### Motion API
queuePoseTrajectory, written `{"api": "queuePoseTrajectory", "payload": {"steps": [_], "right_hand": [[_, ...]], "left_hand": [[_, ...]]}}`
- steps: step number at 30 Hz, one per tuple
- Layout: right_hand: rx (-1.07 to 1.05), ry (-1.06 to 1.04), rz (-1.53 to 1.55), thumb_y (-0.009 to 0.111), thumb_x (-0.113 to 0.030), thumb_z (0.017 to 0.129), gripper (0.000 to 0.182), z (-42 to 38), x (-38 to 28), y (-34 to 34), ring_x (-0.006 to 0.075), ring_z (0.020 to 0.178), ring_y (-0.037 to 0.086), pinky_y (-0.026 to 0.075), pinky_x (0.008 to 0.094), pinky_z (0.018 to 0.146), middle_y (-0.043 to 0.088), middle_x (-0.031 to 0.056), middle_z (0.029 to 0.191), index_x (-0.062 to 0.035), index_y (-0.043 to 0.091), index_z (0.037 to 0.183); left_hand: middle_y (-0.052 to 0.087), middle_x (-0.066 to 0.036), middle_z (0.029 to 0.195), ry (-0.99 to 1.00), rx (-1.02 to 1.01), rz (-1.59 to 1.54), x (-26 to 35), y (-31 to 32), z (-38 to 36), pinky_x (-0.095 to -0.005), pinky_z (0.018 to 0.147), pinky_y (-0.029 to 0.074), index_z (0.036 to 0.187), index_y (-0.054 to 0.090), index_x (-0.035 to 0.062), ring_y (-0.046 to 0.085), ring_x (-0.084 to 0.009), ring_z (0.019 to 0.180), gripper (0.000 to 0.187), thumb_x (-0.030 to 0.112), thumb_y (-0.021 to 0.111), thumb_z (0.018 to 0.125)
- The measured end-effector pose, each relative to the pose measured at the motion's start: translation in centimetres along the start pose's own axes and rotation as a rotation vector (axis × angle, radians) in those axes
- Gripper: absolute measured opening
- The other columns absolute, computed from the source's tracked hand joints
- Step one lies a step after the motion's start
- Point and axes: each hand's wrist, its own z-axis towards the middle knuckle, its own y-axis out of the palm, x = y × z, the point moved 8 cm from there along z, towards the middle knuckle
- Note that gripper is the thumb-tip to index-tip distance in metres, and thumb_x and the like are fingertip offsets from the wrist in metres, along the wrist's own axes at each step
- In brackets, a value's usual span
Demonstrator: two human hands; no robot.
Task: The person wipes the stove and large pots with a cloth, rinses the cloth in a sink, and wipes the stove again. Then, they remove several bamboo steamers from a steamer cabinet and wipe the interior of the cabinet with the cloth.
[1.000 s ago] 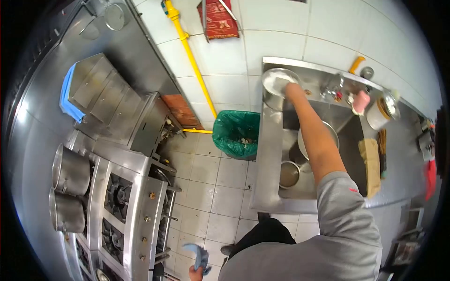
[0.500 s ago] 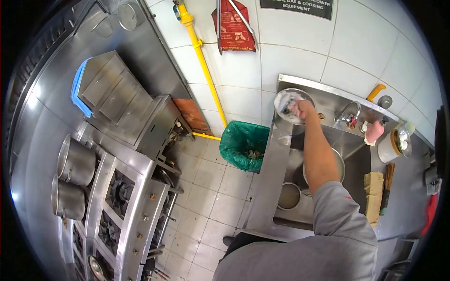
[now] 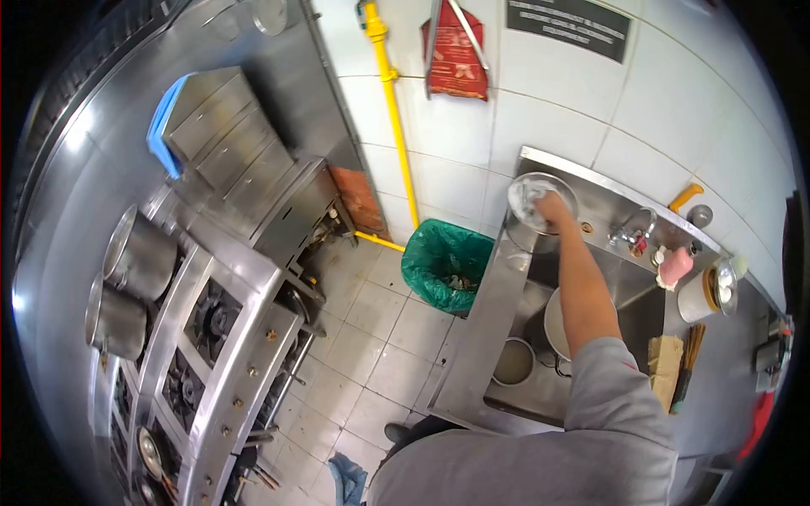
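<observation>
One of my hands [image 3: 548, 211] reaches into a round metal pot [image 3: 574, 187] at the sink's back left corner. White suds fill part of that pot, and the fingertips are lost among them. A bare forearm in a grey sleeve leads to this hand, which looks like my right one. Below the forearm, a larger pot [image 3: 554, 325] and a small round pan [image 3: 514, 363] stand in the sink basin [image 3: 629, 291]. My other hand does not show.
A green-lined bin [image 3: 439, 261] stands left of the sink. The stove [image 3: 245, 337] and two tall pots [image 3: 143, 253] are on the left. Right of the tap [image 3: 629, 232] are a pink bottle [image 3: 675, 268], a white tub [image 3: 696, 299] and a brush [image 3: 688, 363].
The view has shifted and turned slightly. The hand has gone lower into the suds, and the dark-and-white item seen at its fingers before is no longer distinct. A blue cloth now shows on the floor.
</observation>
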Motion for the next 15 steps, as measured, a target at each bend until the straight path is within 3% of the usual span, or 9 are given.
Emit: {"api": "queuePoseTrajectory", "payload": {"steps": [1,2,3,4,7,11,12,14,15], "right_hand": [[0.139,0.03,-0.089,0.062,-0.028,0.079,0.04,-0.5,-0.3,-1.8,0.0383,0.087,0.065,0.051,0.0439,0.075,0.066,0.0267,0.09,0.001,0.065,0.106],[0.07,-0.352,-0.581,0.058,-0.026,0.085,0.028,4.8,2.0,1.7,0.0338,0.075,0.066,0.052,0.0445,0.067,0.066,0.0213,0.08,-0.0038,0.068,0.1],[0.315,-0.245,0.033,0.055,-0.058,0.082,0.061,3.3,2.5,-1.5,0.033,0.076,0.065,0.049,0.0448,0.068,0.066,0.021,0.075,0.0009,0.069,0.082],[-0.002,-0.134,-0.162,0.057,-0.025,0.088,0.022,3.6,2.7,-2.0,0.0228,0.06,0.063,0.049,0.0383,0.054,0.065,0.0148,0.071,-0.0061,0.069,0.091],[-0.106,0.044,0.511,0.067,-0.033,0.081,0.028,3.4,4.5,-3.5,0.0143,0.059,0.052,0.043,0.0292,0.051,0.06,0.0029,0.074,-0.0052,0.066,0.087],[0.238,-0.646,-0.034,0.059,-0.01,0.082,0.02,13.2,11.5,-3.9,0.0162,0.062,0.057,0.044,0.0277,0.046,0.058,0.0035,0.064,-0.0025,0.064,0.1],[-0.049,-0.122,0.276,0.059,-0.01,0.082,0.02,11.8,10.9,-4.4,0.0135,0.062,0.056,0.041,0.0282,0.042,0.061,0.0064,0.07,-0.0027,0.065,0.099],[0.002,-0.083,0.714,0.061,-0.013,0.08,0.023,4.6,3.8,-6.6,0.0116,0.061,0.054,0.041,0.0283,0.043,0.06,0.0078,0.071,-0.0026,0.062,0.1],[0.215,-0.215,0.458,0.063,-0.017,0.079,0.03,6.4,5.2,-7.7,0.0146,0.063,0.055,0.044,0.0312,0.048,0.06,0.0098,0.074,-0.0019,0.061,0.104]], "left_hand": [[0.062,-0.005,0.073,0.007,0.025,-0.022,-1.0,-1.1,0.1,-0.033,0.047,0.044,0.096,0.065,0.0033,0.054,-0.016,0.057,0.032,0.029,0.068,0.076],[0.062,-0.005,0.073,0.023,0.054,-0.047,-2.1,-2.3,0.3,-0.0331,0.047,0.044,0.096,0.065,0.0034,0.054,-0.0162,0.057,0.033,0.029,0.068,0.076],[0.062,-0.005,0.073,0.067,0.089,-0.064,-3.5,-4.2,1.0,-0.0333,0.046,0.044,0.097,0.065,0.0035,0.054,-0.0164,0.057,0.033,0.03,0.068,0.076],[0.062,-0.005,0.073,0.107,0.127,-0.081,-5.0,-6.1,1.8,-0.0335,0.046,0.044,0.097,0.065,0.0035,0.054,-0.0165,0.057,0.034,0.03,0.068,0.076],[0.064,-0.01,0.079,-0.004,0.23,-0.022,-7.6,-7.8,0.0,-0.0366,0.051,0.05,0.098,0.064,0.0006,0.06,-0.0199,0.065,0.039,0.031,0.073,0.074],[0.068,-0.014,0.084,-0.117,0.243,0.016,-10.1,-9.1,1.2,-0.0354,0.055,0.052,0.111,0.058,-0.0097,0.065,-0.022,0.067,0.064,0.035,0.08,0.07],[0.068,-0.015,0.084,-0.1,0.234,-0.008,-11.2,-9.1,1.6,-0.0362,0.054,0.052,0.112,0.058,-0.0098,0.065,-0.0225,0.066,0.067,0.037,0.08,0.069],[0.067,-0.014,0.08,-0.058,0.264,0.059,-13.2,-10.5,3.6,-0.0363,0.052,0.052,0.11,0.06,-0.0076,0.063,-0.0214,0.063,0.063,0.037,0.079,0.069],[0.067,-0.011,0.089,-0.179,0.246,-0.01,-11.4,-10.2,1.7,-0.033,0.055,0.054,0.109,0.061,-0.0013,0.065,-0.0203,0.071,0.046,0.026,0.074,0.073]]}}
